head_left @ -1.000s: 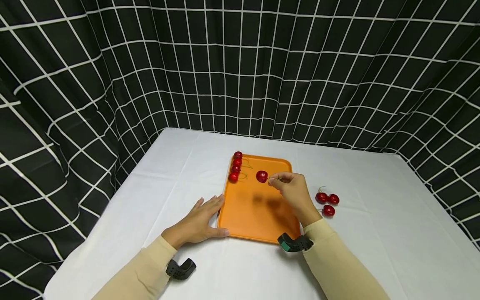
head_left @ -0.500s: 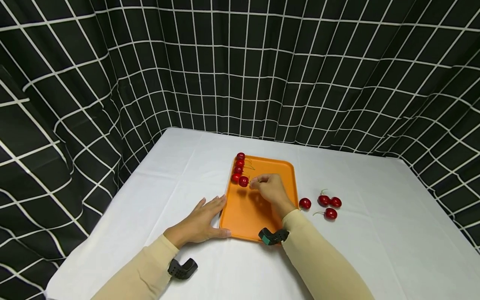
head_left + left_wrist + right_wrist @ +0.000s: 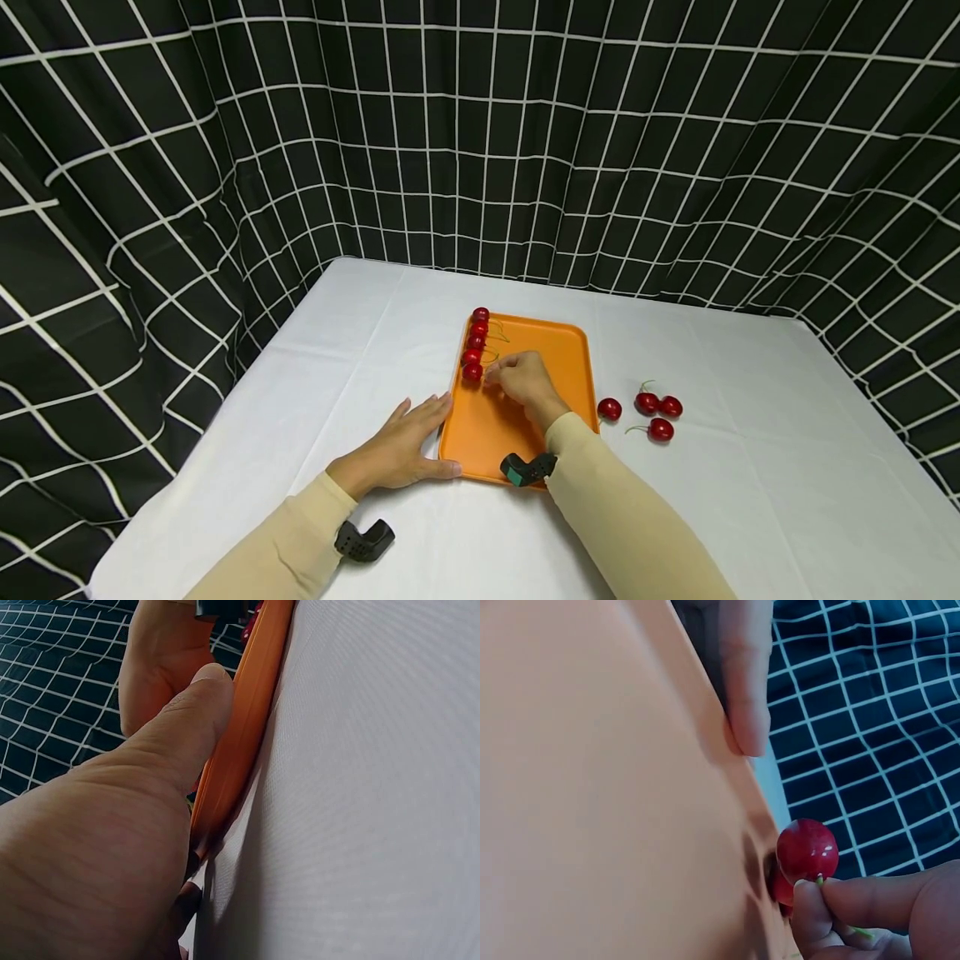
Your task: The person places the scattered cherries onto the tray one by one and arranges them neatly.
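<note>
Black curtain with white grid (image 3: 480, 125) fills the back and sides; white-clothed table (image 3: 322, 333) below. Orange tray (image 3: 480, 433) lies on it, near the middle. Left hand (image 3: 397, 442): fingers extended, resting against the tray's left edge, thumb at the near-left corner, not grasping. Right hand (image 3: 525, 383) is over the tray, thumb and finger pinching a cherry (image 3: 808, 850) by its stem. That cherry sits at the near end of a row of four other cherries (image 3: 476, 342) along the tray's left side (can't tell if it's touching the tray). Four loose cherries (image 3: 647, 403) right of the tray, one just beside its edge. Smallest: the pinched green stem (image 3: 820, 880).
</note>
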Motion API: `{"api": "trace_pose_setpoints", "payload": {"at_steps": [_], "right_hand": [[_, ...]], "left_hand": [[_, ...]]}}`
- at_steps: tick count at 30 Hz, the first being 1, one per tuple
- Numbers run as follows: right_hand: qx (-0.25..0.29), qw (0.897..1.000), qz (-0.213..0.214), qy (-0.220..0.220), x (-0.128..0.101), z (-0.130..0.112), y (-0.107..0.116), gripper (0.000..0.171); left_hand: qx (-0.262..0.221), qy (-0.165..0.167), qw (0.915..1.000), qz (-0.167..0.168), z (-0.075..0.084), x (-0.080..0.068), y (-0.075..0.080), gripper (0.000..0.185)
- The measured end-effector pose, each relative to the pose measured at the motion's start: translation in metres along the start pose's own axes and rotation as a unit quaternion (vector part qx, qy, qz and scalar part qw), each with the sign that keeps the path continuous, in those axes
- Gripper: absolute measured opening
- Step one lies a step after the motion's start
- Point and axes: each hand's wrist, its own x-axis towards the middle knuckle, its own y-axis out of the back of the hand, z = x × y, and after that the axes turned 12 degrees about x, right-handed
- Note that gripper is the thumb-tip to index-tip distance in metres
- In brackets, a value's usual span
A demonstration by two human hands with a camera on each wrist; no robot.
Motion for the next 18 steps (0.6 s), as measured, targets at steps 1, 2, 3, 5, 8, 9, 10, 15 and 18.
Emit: {"api": "trace_pose_setpoints", "payload": {"at_steps": [1,2,3,5,8,9,10,15,18], "right_hand": [[0.001,1.0,0.0,-0.003,0.0009,0.0014,-0.001,0.005],[0.004,1.0,0.0,-0.005,0.0018,0.0026,-0.0022,0.005],[0.006,1.0,-0.002,-0.006,0.0026,0.0037,-0.0033,0.005],[0.009,1.0,-0.003,-0.009,0.0038,0.0057,-0.0048,0.005],[0.013,1.0,-0.002,-0.015,0.0048,0.0072,-0.0065,0.004],[0.012,1.0,-0.001,-0.017,0.005,0.0075,-0.0068,0.004],[0.013,1.0,0.001,-0.019,0.0052,0.0076,-0.007,0.004],[-0.001,1.0,0.005,-0.025,0.006,0.0071,-0.0071,0.004],[0.0,1.0,0.002,-0.026,0.0071,0.0068,-0.0075,0.006]], "left_hand": [[0.001,0.001,1.0,-0.001,-0.0001,0.0,-0.0002,0.104],[0.001,0.0,1.0,-0.001,-0.0001,0.0001,-0.0003,0.104],[0.002,0.001,1.0,-0.001,-0.0002,0.0002,-0.0007,0.104],[0.002,0.001,1.0,-0.001,-0.0004,0.0002,-0.0011,0.105],[0.003,0.0,1.0,-0.002,-0.0006,-0.0002,-0.0013,0.106],[0.003,0.0,1.0,-0.002,-0.0006,-0.0003,-0.0014,0.106],[0.003,0.0,1.0,-0.002,-0.0007,-0.0003,-0.0014,0.106],[0.001,0.0,1.0,-0.001,-0.0009,0.0002,-0.0014,0.106],[0.001,-0.001,1.0,0.001,-0.0013,0.0004,-0.0012,0.105]]}}
